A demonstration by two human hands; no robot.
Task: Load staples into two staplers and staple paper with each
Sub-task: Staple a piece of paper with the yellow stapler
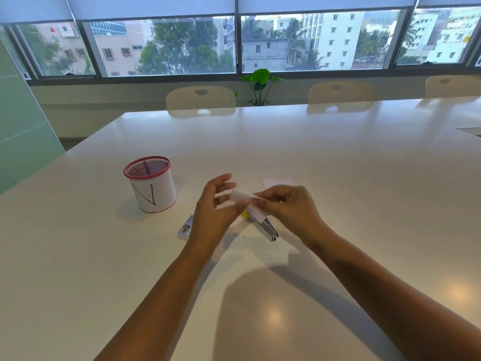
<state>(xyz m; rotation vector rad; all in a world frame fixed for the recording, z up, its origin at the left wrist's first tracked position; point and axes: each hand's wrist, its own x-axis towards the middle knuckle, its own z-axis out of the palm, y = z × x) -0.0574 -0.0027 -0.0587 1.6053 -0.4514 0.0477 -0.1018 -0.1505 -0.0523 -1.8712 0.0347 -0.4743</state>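
1. Above the middle of the white counter (pixel 338 178), both hands are raised and meet over a small strip of white paper (pixel 242 196).
2. The left hand (pixel 217 204) has its grip loosely apart: the fingers curve upward and outward, with the paper's left end against the fingertips; whether they pinch it is not clear.
3. The right hand (pixel 289 207) has its grip clamped on the paper, fingers curled in over the paper's right end.
4. The paper runs from the left fingertips across to the right hand, and a further piece of it hangs down below the right hand's grip.
5. A metal stapler (pixel 269 227) lies on the counter directly beneath the hands, its silver end pointing toward the near edge, apart from either grip.
6. Something yellow (pixel 244 213) shows just beside the stapler's far end, mostly hidden by the hands.
7. A small silver object (pixel 186 229) lies on the counter left of the left wrist, partly covered by it; it cannot be identified.
8. A white cup with a red mesh rim (pixel 151 185) stands well to the left.
9. Another pale slip (pixel 277 181) lies flat on the counter just beyond the hands.
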